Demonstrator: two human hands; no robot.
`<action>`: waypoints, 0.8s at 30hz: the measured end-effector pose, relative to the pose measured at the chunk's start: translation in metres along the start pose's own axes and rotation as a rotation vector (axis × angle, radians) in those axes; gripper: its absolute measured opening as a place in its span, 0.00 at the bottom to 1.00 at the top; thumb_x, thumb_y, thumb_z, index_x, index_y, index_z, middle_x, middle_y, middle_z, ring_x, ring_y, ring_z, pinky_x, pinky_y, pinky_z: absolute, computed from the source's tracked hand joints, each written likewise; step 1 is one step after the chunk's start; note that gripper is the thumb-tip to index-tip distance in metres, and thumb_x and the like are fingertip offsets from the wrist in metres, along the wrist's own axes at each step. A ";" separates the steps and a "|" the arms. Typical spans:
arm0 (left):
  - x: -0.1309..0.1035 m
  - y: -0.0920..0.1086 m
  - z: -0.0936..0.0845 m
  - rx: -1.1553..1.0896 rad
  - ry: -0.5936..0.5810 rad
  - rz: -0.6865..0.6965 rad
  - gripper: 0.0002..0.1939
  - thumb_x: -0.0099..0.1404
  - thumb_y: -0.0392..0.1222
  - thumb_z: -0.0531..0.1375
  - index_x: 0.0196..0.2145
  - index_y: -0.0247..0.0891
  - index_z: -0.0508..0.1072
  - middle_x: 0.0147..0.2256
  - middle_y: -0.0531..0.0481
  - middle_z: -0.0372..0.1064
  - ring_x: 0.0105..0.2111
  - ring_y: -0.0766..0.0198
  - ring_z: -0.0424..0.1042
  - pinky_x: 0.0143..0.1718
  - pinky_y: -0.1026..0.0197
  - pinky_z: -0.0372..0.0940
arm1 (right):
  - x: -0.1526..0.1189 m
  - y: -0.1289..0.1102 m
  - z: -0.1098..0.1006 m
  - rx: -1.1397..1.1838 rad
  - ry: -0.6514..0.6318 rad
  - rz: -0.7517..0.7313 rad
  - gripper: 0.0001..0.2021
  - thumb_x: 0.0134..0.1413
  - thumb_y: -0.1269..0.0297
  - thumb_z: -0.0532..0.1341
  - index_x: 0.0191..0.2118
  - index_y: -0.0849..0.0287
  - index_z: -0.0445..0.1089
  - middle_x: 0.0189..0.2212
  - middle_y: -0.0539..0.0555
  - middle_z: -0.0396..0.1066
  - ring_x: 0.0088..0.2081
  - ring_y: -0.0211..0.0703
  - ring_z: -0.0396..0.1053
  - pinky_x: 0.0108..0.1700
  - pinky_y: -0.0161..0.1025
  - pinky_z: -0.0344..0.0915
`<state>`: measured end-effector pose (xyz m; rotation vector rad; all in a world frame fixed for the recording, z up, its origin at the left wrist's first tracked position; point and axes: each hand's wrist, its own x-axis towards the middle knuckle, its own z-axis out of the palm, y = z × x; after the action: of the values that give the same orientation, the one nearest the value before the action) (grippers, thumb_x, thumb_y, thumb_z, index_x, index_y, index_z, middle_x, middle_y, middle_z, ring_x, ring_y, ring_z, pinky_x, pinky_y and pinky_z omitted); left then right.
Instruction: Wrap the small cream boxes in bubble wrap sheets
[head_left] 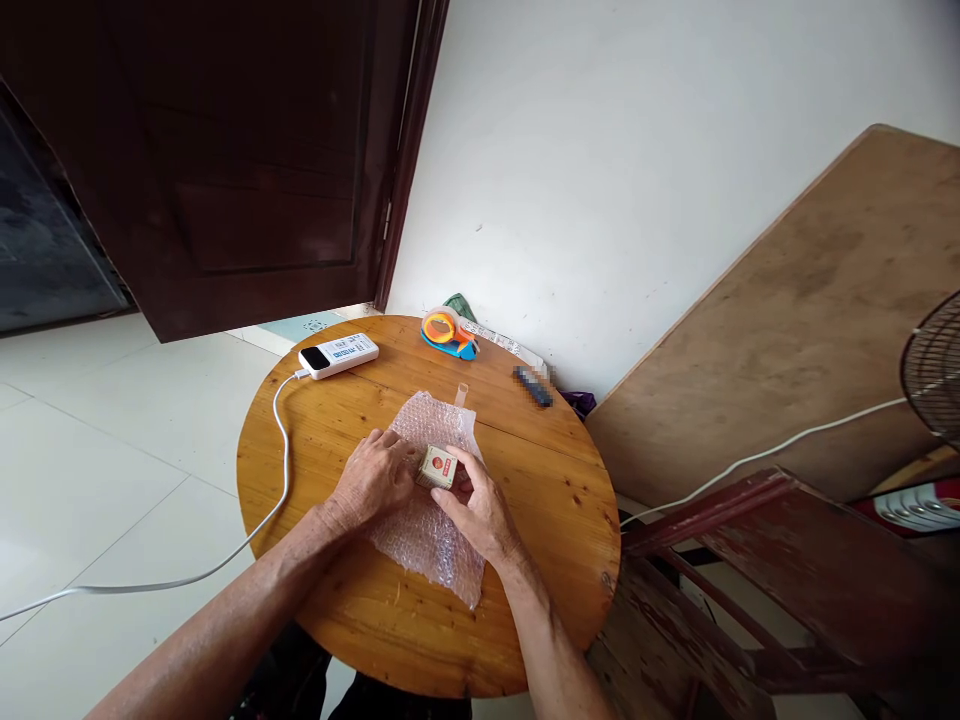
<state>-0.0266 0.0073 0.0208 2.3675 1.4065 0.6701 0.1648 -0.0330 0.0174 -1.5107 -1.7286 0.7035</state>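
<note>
A small cream-coloured box (pixel 438 466) with a red round mark sits over a sheet of bubble wrap (pixel 450 555) on the round table. My right hand (pixel 478 503) holds this box from its right side, thumb at the near edge and forefinger at the far edge. Palm down, my left hand (pixel 379 472) lies over the left part of the wrap, its fingers loosely bent and close to the box. The undersides of those fingers are hidden. A short strip of clear tape (pixel 461 394) shows at the far end of the wrap.
On the wooden table (pixel 555 520) stand an orange and blue tape dispenser (pixel 448 332) and a white device (pixel 337 355) with a white cable (pixel 285 450). A dark blurred item (pixel 532 386) lies at the far right, near the wall. A wooden chair (pixel 795 570) stands at right.
</note>
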 end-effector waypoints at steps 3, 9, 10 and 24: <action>-0.002 0.000 0.001 -0.085 0.029 0.058 0.17 0.58 0.33 0.56 0.45 0.40 0.74 0.41 0.45 0.71 0.43 0.56 0.68 0.48 0.55 0.65 | -0.001 -0.002 0.000 0.000 -0.007 -0.005 0.27 0.49 0.69 0.62 0.57 0.53 0.64 0.53 0.56 0.72 0.55 0.51 0.69 0.57 0.50 0.66; -0.002 0.002 0.003 -0.122 -0.022 0.083 0.21 0.55 0.32 0.56 0.47 0.38 0.73 0.41 0.45 0.71 0.43 0.56 0.69 0.47 0.56 0.65 | 0.000 0.000 0.000 -0.015 0.009 0.003 0.24 0.50 0.68 0.61 0.56 0.55 0.65 0.52 0.57 0.72 0.53 0.51 0.70 0.56 0.50 0.66; -0.002 0.002 0.003 -0.115 -0.029 0.083 0.20 0.55 0.32 0.56 0.47 0.38 0.73 0.40 0.45 0.71 0.43 0.56 0.69 0.47 0.56 0.65 | 0.001 0.000 0.000 -0.016 0.008 0.003 0.24 0.50 0.68 0.61 0.56 0.55 0.66 0.52 0.56 0.73 0.53 0.51 0.70 0.56 0.50 0.67; -0.001 0.003 0.003 -0.057 -0.039 0.087 0.16 0.59 0.33 0.55 0.45 0.40 0.74 0.39 0.46 0.72 0.41 0.56 0.69 0.45 0.57 0.64 | 0.000 0.003 0.001 -0.028 0.033 -0.034 0.24 0.51 0.69 0.61 0.56 0.53 0.66 0.50 0.55 0.74 0.51 0.50 0.71 0.54 0.48 0.68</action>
<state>-0.0230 0.0050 0.0196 2.3959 1.2575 0.6734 0.1664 -0.0328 0.0143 -1.4999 -1.7414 0.6359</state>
